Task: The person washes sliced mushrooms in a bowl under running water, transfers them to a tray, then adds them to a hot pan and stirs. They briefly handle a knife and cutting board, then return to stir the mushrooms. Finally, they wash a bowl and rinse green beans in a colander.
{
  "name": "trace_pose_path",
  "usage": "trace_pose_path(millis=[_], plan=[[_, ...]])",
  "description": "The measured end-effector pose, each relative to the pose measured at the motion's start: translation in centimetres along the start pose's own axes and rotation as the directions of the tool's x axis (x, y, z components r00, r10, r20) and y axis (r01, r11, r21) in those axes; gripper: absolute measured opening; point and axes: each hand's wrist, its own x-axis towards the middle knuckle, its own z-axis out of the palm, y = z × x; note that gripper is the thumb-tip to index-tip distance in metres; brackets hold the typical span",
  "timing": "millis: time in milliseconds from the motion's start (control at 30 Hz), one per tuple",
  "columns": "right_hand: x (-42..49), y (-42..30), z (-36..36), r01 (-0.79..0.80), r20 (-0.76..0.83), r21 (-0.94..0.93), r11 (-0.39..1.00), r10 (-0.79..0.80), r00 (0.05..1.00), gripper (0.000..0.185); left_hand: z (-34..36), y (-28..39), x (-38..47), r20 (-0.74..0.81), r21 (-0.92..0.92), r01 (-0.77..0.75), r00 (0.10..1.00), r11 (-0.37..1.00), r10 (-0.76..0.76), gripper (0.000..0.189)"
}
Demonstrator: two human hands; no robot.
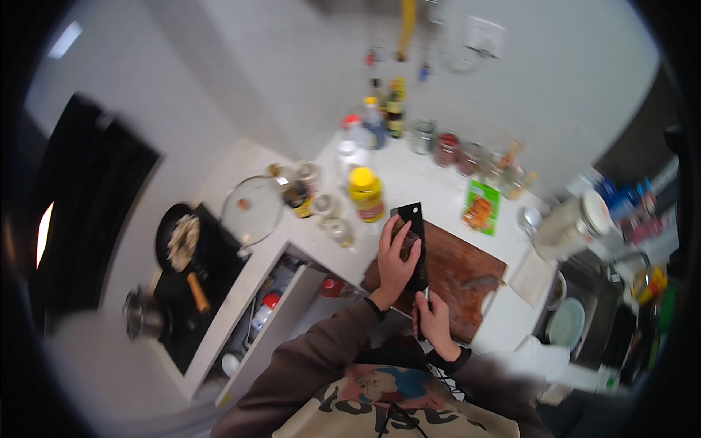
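Note:
My right hand (434,322) is closed round the handle of a black cleaver (419,274), whose broad blade lies flat over the left part of a reddish-brown wooden cutting board (465,252). Several dark brown pieces of food (407,246) rest on the blade, and my left hand (395,263) is spread over them with its fingertips touching them. What the pieces are, I cannot tell. A small greyish piece of food (482,282) lies on the board's right side.
Left stands a black frying pan (204,241) with pale food on the cooktop, beside a glass lid (252,211) and a steel pot (143,315). A drawer front (279,328) juts out below the counter. Near the board are a yellow-capped jar (366,194), a green packet (492,211) and a sink (594,301).

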Motion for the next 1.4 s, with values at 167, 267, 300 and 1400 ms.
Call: trace_pose_path(millis=[167,267,300,1400], plan=[[0.2,-4.5,11.0,0.128,0.238,-0.133,0.983,-0.093,0.967,0.034,-14.4,-1.2,3.8,-0.262,0.148,0.010,0.965,0.989,0.030,0.039],[0.6,-5.2,20.5,0.198,0.436,-0.062,0.978,-0.152,0.887,0.037,-24.6,-4.9,5.3,-0.386,0.217,0.041,0.921,0.975,0.047,0.036],[0.9,-5.2,24.1,0.186,0.470,-0.073,0.980,-0.130,0.873,0.038,-28.2,-6.5,5.6,-0.406,0.241,0.091,0.914,0.966,0.016,0.035],[6.1,-5.4,32.7,0.690,0.491,-0.395,0.607,-0.496,0.716,0.046,-81.9,-30.9,-0.3,-0.461,0.716,0.353,0.887,0.602,0.028,0.043]])
